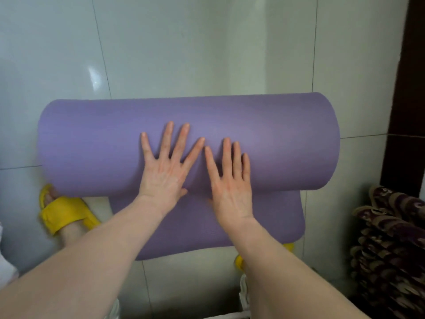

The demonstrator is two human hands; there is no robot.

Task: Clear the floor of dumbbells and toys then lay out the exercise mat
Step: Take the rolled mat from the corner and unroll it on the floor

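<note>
A purple exercise mat lies on the pale tiled floor, mostly rolled into a thick cylinder across the middle of the view. A short unrolled flap stretches from the roll toward me. My left hand rests flat on the roll with its fingers spread. My right hand lies flat beside it, palm down, fingers close together, its heel over the seam between roll and flap. Neither hand grips anything. No dumbbells or toys are in view.
My foot in a yellow slipper stands at the roll's left end; another yellow slipper peeks out under my right forearm. A dark patterned fabric heap sits at the right, below a dark wooden frame. Glossy tiled floor extends beyond the roll.
</note>
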